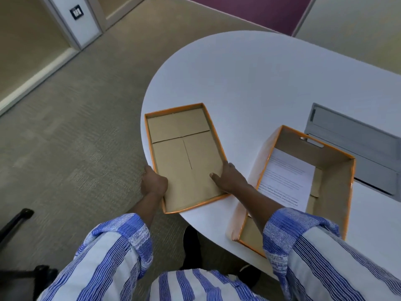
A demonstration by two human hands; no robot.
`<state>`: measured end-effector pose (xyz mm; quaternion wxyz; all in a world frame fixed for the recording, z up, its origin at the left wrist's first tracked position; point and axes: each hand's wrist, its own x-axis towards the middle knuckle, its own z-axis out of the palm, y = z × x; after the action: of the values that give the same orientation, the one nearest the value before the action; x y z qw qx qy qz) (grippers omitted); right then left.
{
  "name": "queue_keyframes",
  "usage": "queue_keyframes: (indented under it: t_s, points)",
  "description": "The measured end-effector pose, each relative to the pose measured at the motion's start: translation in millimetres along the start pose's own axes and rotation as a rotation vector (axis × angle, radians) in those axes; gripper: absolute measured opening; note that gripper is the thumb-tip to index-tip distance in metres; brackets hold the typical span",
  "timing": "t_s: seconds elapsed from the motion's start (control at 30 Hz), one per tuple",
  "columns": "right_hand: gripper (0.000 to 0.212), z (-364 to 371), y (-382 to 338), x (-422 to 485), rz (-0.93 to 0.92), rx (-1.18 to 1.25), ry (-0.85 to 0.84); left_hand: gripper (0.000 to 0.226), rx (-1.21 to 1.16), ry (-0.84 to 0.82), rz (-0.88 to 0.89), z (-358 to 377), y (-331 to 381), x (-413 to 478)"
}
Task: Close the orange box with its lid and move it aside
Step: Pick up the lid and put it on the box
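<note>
The orange lid [184, 153] lies upside down at the left end of the white table, brown inside facing up, its near left corner past the table edge. My left hand [153, 183] grips its left rim. My right hand [230, 178] holds its right rim, thumb inside on the brown card. The orange box [332, 192] stands open to the right, apart from the lid, with a printed paper sheet [286, 181] lying inside. My right forearm crosses over the box's near left corner.
The white table [260, 79] has a rounded left end with carpet floor [76, 127] beyond it. A grey cable hatch [355, 146] is set in the table behind the box. A black chair base [13, 224] stands at the lower left.
</note>
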<state>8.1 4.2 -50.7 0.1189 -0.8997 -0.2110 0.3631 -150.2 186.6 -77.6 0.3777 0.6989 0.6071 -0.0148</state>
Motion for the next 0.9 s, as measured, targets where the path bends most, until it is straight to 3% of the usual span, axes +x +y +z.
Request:
queue_keyframes:
  t_s: [0.13, 0.23, 0.37, 0.57, 0.7, 0.9]
  points:
    - [0.077, -5.2, -6.7, -1.8, -0.004, -0.060, 0.023, 0.024, -0.093, -0.040, 0.015, -5.4, -0.6, 7.9]
    - [0.069, -12.8, -29.6, -4.7, -0.090, -0.082, 0.077, 0.035, -0.290, -0.020, 0.003, -10.1, 11.1, 9.1]
    - [0.058, -22.2, -76.7, -11.3, -0.258, 0.081, 0.080, 0.053, -0.611, 0.008, -0.049, -17.3, 37.6, 10.6]
    - [0.032, -28.7, -124.9, -25.8, -0.341, 0.084, 0.118, 0.065, -0.985, -0.202, -0.069, -26.0, 71.0, 5.9]
    - [0.025, -42.5, -123.2, -33.7, -0.349, 0.054, 0.197, 0.069, -1.008, -0.276, -0.034, -22.5, 82.9, -0.8]
    - [0.023, -89.6, -111.3, -54.2, -0.357, 0.246, 0.230, 0.062, -0.841, -0.422, -0.064, 3.4, 82.1, -11.7]
